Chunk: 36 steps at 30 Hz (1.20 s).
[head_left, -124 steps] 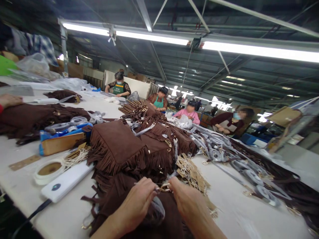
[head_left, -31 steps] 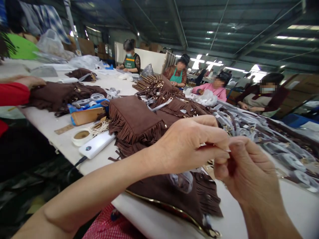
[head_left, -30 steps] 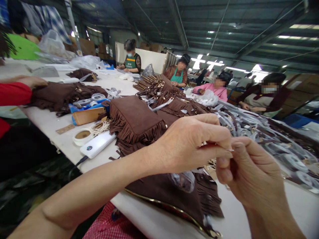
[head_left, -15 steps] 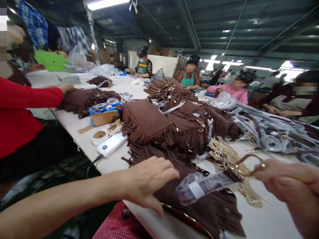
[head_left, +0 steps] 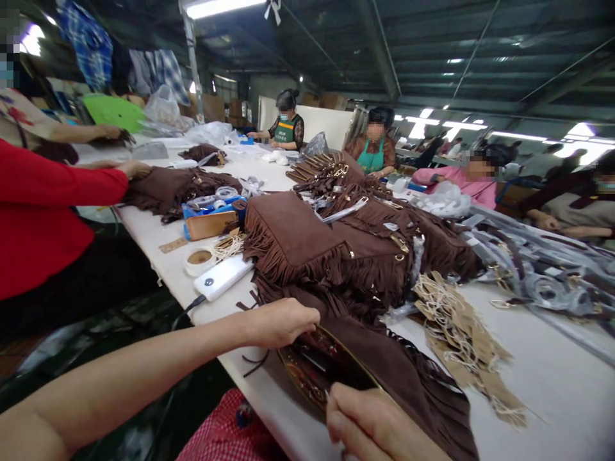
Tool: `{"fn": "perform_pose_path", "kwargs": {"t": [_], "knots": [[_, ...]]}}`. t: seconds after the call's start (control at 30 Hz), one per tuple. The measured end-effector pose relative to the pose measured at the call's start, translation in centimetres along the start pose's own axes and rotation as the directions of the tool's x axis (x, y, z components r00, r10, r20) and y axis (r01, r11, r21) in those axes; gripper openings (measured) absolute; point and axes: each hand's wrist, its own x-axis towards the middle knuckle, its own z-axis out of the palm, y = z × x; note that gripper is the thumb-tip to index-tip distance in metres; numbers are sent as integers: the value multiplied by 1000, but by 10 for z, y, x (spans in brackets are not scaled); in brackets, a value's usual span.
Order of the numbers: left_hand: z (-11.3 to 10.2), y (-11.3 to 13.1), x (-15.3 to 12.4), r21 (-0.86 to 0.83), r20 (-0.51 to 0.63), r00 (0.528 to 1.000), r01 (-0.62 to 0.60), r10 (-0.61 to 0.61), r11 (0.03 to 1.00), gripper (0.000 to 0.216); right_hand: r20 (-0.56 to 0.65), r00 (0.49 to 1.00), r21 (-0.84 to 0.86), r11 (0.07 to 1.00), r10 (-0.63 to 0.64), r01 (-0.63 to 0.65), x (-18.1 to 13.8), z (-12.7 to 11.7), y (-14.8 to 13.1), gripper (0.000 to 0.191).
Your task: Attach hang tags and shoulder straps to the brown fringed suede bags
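Note:
A brown fringed suede bag (head_left: 384, 365) lies on the white table (head_left: 538, 378) in front of me, its zip mouth pulled open and showing a dark patterned lining (head_left: 314, 371). My left hand (head_left: 278, 322) grips the far edge of that opening, fingers curled over it. My right hand (head_left: 375, 426) is at the near edge of the opening, fingers bent and closed on the bag's rim. Just behind is a stack of the same brown fringed bags (head_left: 307, 246).
A heap of tan hang tags with strings (head_left: 461, 326) lies to the right. A white power bank (head_left: 223, 276), tape roll (head_left: 199, 259) and blue tray (head_left: 211, 214) sit left. Wrapped straps (head_left: 542, 269) pile far right. A red-sleeved person (head_left: 52, 211) works at left; others sit opposite.
My right hand has dropped the wrapped strap with its gold clasp and come down to the bag. Both hands now hold the bag's mouth open. The view has tilted down.

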Motion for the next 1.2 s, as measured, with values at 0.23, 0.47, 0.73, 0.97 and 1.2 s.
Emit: {"fn": "perform_pose_path", "kwargs": {"t": [0.23,0.47,0.73,0.97,1.2], "knots": [[1,-8,-2,-88,-14,999,33,-34,996,10,-128,968,-190,952,218,-240,43,1,44,28],[7,-5,-12,-43,-56,980,-192,189,980,53,-68,978,-141,969,197,-205,43,-4,48,28],[3,1,-1,13,88,996,-30,28,999,24,-11,983,-169,968,185,-184,50,-8,46,29],[11,-23,13,-257,108,994,33,-5,966,53,-22,983,-175,967,185,-186,53,-10,41,27],[19,-29,9,-359,105,994,11,28,933,40,-61,983,-180,966,175,-183,61,-8,38,30]]}}
